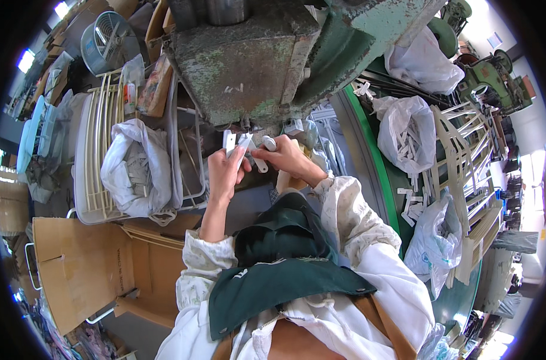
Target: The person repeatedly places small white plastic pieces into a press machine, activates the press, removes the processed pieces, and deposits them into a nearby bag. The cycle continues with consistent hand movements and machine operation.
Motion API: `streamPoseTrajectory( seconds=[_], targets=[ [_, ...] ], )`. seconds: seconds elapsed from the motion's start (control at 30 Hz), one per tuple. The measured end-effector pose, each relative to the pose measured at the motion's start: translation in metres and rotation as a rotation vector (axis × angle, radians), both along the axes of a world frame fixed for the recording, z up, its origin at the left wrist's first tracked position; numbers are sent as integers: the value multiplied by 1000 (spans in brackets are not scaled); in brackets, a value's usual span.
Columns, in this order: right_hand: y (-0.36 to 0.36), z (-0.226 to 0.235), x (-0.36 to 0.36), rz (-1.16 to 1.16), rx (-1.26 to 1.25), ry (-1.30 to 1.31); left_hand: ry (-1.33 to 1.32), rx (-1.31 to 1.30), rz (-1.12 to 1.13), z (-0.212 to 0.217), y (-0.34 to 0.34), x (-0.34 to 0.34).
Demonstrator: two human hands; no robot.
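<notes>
My left hand [224,172] is closed, with its thumb and fingers pinching a small white flat strip [245,141]. Another white strip [229,140] with a small hole stands upright beside it, close to my left fingertips. Fingers curled, my right hand [290,158] grips a white piece with a rounded end [269,143]. Under these fingers hangs a white strip [261,165] with a hole; which hand holds it I cannot tell. Both hands are close together just below the worn green machine head [243,72], whose lower tool is partly hidden.
An open white bag of small parts [136,168] sits left on a wire rack [93,150]. To the right, another bag of white strips [407,135] and loose white strips [412,204] lie past a green edge [372,144]. A cardboard box [84,264] stands lower left.
</notes>
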State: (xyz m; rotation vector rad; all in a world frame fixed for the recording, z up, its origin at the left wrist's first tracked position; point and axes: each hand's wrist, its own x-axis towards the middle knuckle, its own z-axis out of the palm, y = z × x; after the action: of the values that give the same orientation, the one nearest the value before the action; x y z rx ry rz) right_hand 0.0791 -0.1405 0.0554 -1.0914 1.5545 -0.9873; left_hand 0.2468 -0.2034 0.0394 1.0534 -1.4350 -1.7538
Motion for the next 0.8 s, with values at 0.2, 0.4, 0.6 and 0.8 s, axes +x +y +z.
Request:
streamPoseTrajectory(
  seconds=[0.2, 0.4, 0.6, 0.8],
  targets=[
    [10, 5, 7, 1, 8, -77, -38, 99, 96, -4, 11, 14],
    [18, -9, 3, -4, -15, -157, -8, 169, 166, -4, 14, 14],
    [16, -4, 4, 8, -31, -122, 49, 190, 171, -10, 10, 18],
    [30, 9, -6, -35, -181, -132, 83, 97, 7, 11, 12, 13]
  ],
)
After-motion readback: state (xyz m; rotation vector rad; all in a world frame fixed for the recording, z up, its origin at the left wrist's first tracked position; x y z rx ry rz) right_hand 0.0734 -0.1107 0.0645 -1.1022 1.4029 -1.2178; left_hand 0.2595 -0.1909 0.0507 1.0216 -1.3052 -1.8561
